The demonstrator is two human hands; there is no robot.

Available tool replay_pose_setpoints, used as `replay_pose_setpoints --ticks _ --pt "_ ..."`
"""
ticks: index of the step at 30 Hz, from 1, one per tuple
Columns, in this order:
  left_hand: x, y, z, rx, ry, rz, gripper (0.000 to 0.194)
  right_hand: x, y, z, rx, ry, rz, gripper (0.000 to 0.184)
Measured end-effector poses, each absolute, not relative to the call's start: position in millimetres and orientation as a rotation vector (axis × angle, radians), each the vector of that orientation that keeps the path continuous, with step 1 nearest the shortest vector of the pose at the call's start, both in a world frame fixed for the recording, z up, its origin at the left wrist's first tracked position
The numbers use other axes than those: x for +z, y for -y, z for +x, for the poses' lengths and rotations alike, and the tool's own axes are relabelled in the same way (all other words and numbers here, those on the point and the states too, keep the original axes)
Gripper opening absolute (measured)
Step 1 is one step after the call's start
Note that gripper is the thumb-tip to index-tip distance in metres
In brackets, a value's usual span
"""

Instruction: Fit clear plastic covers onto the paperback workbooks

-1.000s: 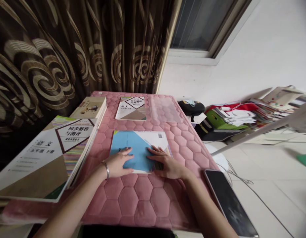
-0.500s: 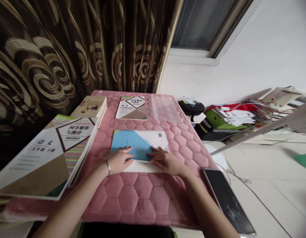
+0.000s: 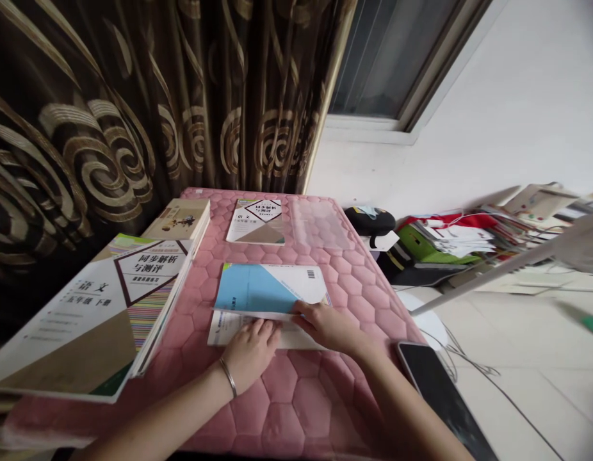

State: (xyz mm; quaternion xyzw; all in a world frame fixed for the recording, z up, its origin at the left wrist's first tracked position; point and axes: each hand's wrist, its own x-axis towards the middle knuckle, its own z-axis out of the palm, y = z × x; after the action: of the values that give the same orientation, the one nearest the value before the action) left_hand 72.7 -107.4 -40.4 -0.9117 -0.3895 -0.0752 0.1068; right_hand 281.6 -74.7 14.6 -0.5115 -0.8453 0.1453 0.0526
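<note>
A thin booklet (image 3: 251,288) with a blue and white back cover and a barcode lies in the middle of the pink quilted table cover (image 3: 287,397). My right hand (image 3: 328,328) pinches the near edge of that cover, which is raised a little. A pale printed page (image 3: 222,330) shows beneath it. On the near part of this page lies my left hand (image 3: 253,351), palm down, fingers stretched out and touching the paper; a silver bangle is on its wrist.
A stack of workbooks (image 3: 95,326) stands at the left, with tan books (image 3: 178,218) behind. Farther back lie another workbook (image 3: 255,221) and a clear plastic sleeve (image 3: 320,224). A dark-screened phone (image 3: 440,390) sits at the right edge, near a lamp arm (image 3: 488,269).
My left hand has moved down off the cover onto the page's near side. My right hand has gone from lying on the cover to gripping its edge, which is now lifted.
</note>
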Motion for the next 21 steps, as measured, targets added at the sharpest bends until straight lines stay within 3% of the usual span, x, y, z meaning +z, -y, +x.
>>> replay_pose_setpoints --ticks 12,17,21 --pt "-39 104 82 -0.063 0.981 -2.688 0.037 65 45 261 -0.079 2.432 -1.649 0.033" --pt "-49 145 72 -0.164 0.856 -2.615 0.034 76 7 265 -0.076 2.443 -1.611 0.029" --pt "-80 175 60 -0.269 0.69 -2.501 0.027 52 -15 266 0.166 2.444 -1.618 0.029"
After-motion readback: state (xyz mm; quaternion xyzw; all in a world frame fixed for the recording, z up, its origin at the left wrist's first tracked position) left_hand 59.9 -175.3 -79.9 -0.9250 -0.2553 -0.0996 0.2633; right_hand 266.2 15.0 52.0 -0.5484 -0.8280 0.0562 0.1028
